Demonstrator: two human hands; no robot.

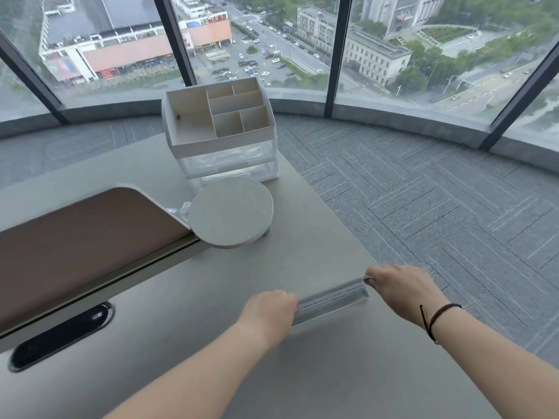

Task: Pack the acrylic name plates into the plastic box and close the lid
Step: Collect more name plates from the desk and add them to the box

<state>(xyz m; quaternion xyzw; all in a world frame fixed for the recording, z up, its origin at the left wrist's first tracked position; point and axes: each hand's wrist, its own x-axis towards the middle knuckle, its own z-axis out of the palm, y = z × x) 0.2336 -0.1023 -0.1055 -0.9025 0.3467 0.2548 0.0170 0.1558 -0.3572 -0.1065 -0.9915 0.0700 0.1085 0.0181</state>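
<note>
A long clear acrylic name plate (331, 298) is held low over the grey table near its right edge. My left hand (270, 309) grips its left end and my right hand (400, 287) grips its right end. A black cord bracelet circles my right wrist. A white plastic organizer box (217, 140) with several open top compartments and clear drawers stands at the far end of the table. In front of it, a round white lid-like disc (231, 211) rests tilted, and small clear items (178, 210) lie at its left edge.
A brown curved panel (81, 246) rises at the left of the table. A black oval cable port (62, 335) sits in the tabletop at the near left. The table's right edge (341, 219) drops to grey carpet. Tall windows curve behind.
</note>
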